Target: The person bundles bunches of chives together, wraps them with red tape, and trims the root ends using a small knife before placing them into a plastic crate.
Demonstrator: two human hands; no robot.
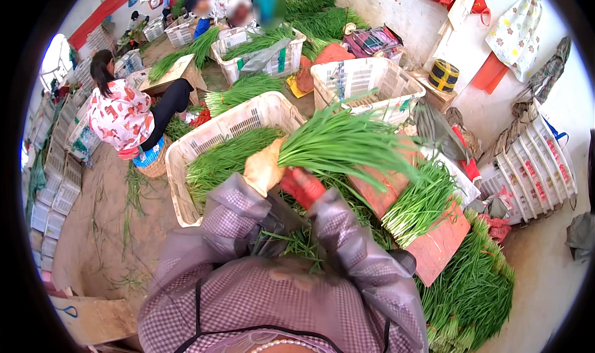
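A thick bunch of garlic chives (341, 143) hangs in front of me, its long green leaves fanning out to the right. My left hand (263, 168), in a pale tan glove, is wrapped round the stem end. Just beneath the leaves, beside the left, is my right hand (302, 187) in a red glove. Its fingers are curled in, and whatever lies between them is hidden. Close on the left stands a white plastic crate (178, 189) partly filled with more chives. To the right, a pile of chives (416, 205) lies on a reddish board (437, 244).
A large heap of chives (471, 291) covers the floor at my right. Beyond the hands stands another white crate (331, 80). A co-worker (121, 114) sits low at the left near stacked crates (62, 167). More people and crates are at the back.
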